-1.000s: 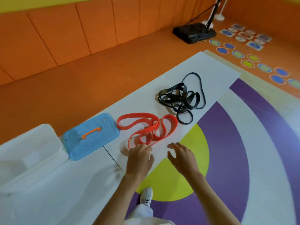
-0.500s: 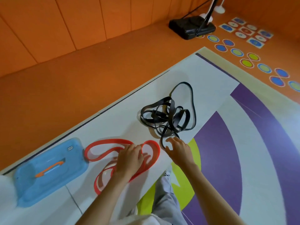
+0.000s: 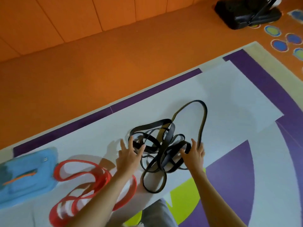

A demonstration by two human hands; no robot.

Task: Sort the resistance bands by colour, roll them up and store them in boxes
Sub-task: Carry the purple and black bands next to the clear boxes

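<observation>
On my feed, both of the person's hands are at the tangle of black bands [image 3: 169,138], which lies on the white sheet [image 3: 229,99] in the middle of the view. The left hand [image 3: 129,154] is spread wide, fingertips touching the tangle's left edge. The right hand [image 3: 194,154] is on its right side, thumb among the loops (I cannot tell whether it pinches a strand). The red bands [image 3: 105,177] lie loose under the left forearm, between the tangle and 1 blue box [image 3: 27,161] with its lid on.
</observation>
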